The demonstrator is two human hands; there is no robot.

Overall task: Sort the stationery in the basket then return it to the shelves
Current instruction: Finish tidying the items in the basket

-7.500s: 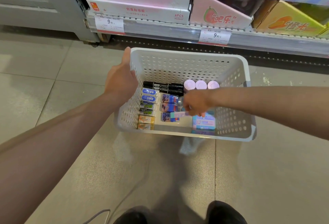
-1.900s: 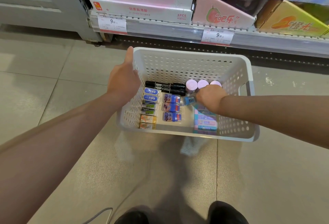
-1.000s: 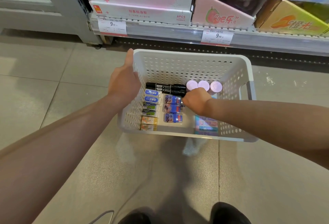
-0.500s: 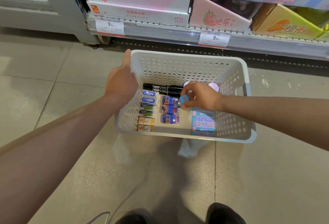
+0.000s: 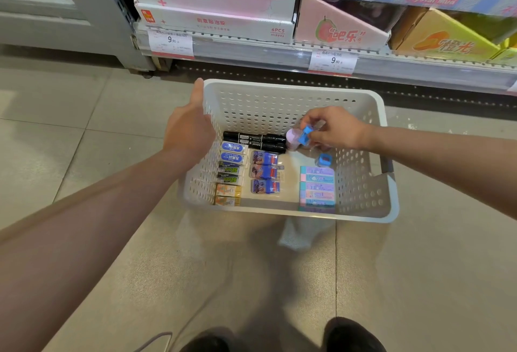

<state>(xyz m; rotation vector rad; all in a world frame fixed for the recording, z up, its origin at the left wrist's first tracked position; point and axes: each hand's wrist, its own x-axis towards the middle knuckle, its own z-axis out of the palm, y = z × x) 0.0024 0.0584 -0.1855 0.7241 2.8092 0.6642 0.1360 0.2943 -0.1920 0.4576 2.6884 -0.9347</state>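
A white perforated basket (image 5: 363, 212) stands on the floor before the shelves. Inside lie two black markers (image 5: 253, 139), a left column of small eraser boxes (image 5: 230, 172), three blue blister packs (image 5: 264, 174), a stack of pastel erasers (image 5: 317, 188), a lilac round cap (image 5: 292, 137) and a small blue item (image 5: 324, 160) on the bottom. My left hand (image 5: 187, 130) grips the basket's left wall. My right hand (image 5: 333, 128) pinches a small blue sharpener-like piece (image 5: 305, 135) above the far right part of the basket.
The bottom shelf (image 5: 391, 65) runs behind the basket with price tags (image 5: 331, 60) and display boxes in white, pink (image 5: 338, 24) and yellow (image 5: 442, 38). A grey post (image 5: 92, 13) stands at the left. My shoes (image 5: 352, 335) are on the tiled floor below.
My right hand has lifted the small blue piece from beside the blister packs and carried it up and right over the lilac caps. Another blue item now shows on the basket bottom. Left hand holds still.
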